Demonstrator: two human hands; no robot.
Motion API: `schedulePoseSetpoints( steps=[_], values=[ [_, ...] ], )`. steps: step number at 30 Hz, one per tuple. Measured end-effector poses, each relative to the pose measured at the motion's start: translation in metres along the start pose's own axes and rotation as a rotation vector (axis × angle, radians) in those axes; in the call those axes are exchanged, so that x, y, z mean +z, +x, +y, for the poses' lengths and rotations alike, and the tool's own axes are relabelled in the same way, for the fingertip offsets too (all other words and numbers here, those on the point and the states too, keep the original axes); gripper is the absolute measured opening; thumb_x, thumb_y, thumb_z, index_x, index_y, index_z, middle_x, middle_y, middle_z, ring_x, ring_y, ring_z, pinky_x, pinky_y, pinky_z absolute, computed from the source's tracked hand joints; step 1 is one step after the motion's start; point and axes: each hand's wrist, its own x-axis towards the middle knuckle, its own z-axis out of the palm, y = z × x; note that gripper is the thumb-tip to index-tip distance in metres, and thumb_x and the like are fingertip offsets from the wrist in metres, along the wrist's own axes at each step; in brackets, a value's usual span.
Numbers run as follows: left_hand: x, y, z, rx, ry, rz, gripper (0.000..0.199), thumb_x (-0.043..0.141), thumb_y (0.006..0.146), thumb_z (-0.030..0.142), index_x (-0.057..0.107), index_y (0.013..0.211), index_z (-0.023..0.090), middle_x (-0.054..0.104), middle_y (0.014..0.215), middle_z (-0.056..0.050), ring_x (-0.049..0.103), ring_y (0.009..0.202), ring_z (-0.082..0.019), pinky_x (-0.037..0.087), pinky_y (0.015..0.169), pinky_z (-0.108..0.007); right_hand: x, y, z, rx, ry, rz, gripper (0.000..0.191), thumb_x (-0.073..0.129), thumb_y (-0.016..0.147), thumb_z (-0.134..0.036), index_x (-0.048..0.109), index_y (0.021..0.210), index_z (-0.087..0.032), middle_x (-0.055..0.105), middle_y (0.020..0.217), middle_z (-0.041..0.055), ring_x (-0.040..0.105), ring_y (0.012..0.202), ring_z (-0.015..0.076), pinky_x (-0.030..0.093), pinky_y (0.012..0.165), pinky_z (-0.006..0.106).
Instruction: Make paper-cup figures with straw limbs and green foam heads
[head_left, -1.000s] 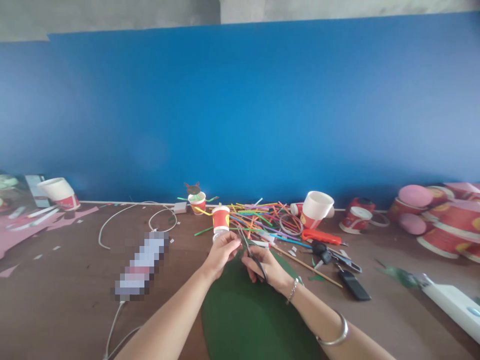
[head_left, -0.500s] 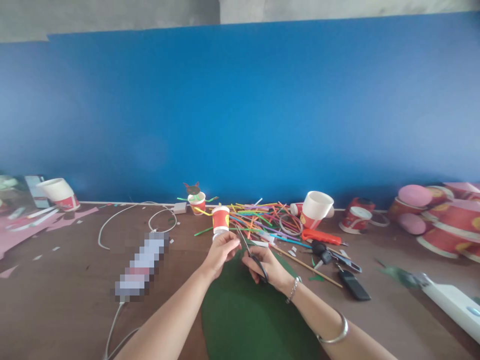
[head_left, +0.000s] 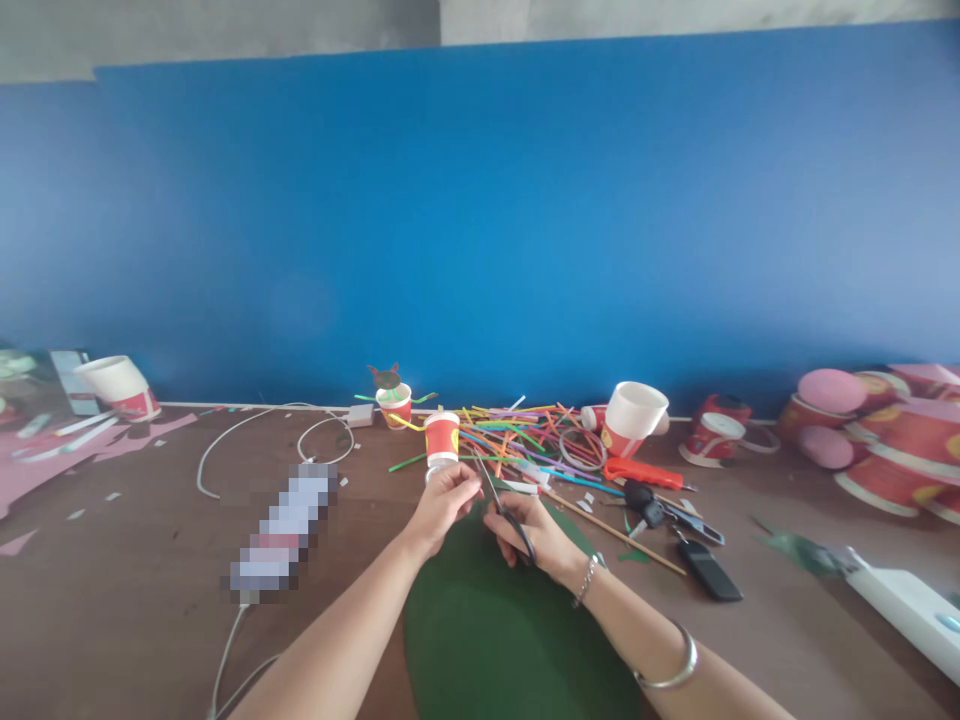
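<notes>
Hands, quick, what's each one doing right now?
Left hand: closed, fingertips pinched together; what's in them, if anything, can't be told.
Right hand: closed, holding the scissors.

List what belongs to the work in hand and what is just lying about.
In the work:
- scissors, in the right hand
- green sheet, beneath both hands

Apparently just lying about:
- keys
- black fob
- orange tool
- wooden stick

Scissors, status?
Right hand: grip on scissors. Left hand: fingertips pinched near blades. Green sheet beneath both hands. Straw pile just beyond the scissor tips.
</notes>
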Motion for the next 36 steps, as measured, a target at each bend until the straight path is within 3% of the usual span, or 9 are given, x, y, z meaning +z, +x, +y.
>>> schedulePoseSetpoints(
  steps=[12,19,36],
  values=[
    [-0.0007,-0.0002,0.0015,0.007,-0.006,0.017,0.025,0.062,0.071,0.036,0.050,0.063,0.016,0.041,0.049,0.006,0.032,0.042,-0.005,0.017,0.041,-0.018,0.0003,0.0006,-0.0001,0.035,0.012,0.020,0.035,0.065,0.071,-0.049,0.051,0.069,-0.017,0.047,0.038,-0.0082,0.041,0.031,0.0057,0.033,0.033,0.016],
    [-0.0018,-0.0013,0.0045,-0.015,0.018,-0.035,0.024,0.063,0.069,0.034,0.048,0.064,0.016,0.046,0.055,0.006,0.036,0.045,-0.004,0.021,0.043,-0.017,0.0013,-0.0005,-0.0024,0.050,0.016,0.006,0.034,0.064,0.072,-0.048,0.051,0.073,-0.017,0.054,0.043,-0.0057,0.047,0.034,0.0076,0.030,0.033,0.016],
    [-0.0078,0.0023,0.0007,-0.019,-0.057,-0.087,0.021,0.062,0.068,0.029,0.047,0.063,0.016,0.047,0.053,0.006,0.037,0.041,-0.003,0.018,0.039,-0.016,0.0001,-0.0004,-0.0009,0.072,-0.017,-0.021,0.034,0.061,0.074,-0.049,0.050,0.069,-0.017,0.048,0.036,-0.0080,0.040,0.029,0.0056,0.027,0.031,0.015]
  ],
)
